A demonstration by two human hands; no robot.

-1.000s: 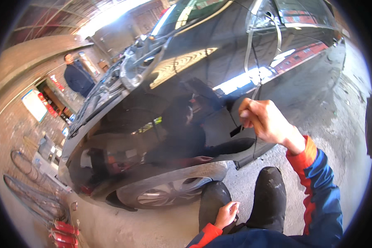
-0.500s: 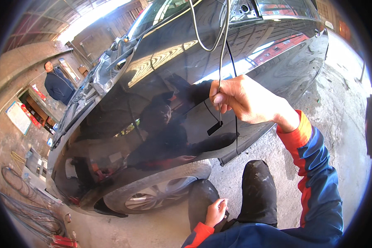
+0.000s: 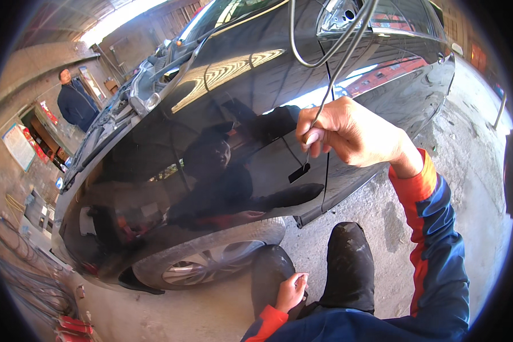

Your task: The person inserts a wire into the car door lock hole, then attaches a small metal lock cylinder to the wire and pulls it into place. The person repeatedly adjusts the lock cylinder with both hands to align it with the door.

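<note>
My right hand (image 3: pixel 347 132) pinches a thin grey cable (image 3: pixel 326 94) just above its lower end. From that end hangs a small flat black rectangular piece (image 3: pixel 299 172), close in front of the glossy black front fender (image 3: pixel 211 165) of a car. Whether the piece touches the paint I cannot tell. Above the hand, the cable loops up and leaves the top of the view. My left hand (image 3: pixel 291 292) rests by my bent knee, its fingers curled; whatever may be inside them is hidden.
Below the fender is the front wheel (image 3: pixel 196 265), close to my knee (image 3: pixel 275 268). The engine bay (image 3: pixel 148 91) is exposed at the far left. A person in dark clothes (image 3: pixel 77 102) stands beyond it. Hoses (image 3: pixel 31 288) lie on the floor at the lower left.
The view has shifted slightly. My right hand and the cable have moved a little to the right, with the black piece still hanging before the fender. My left hand stays by my knee.
</note>
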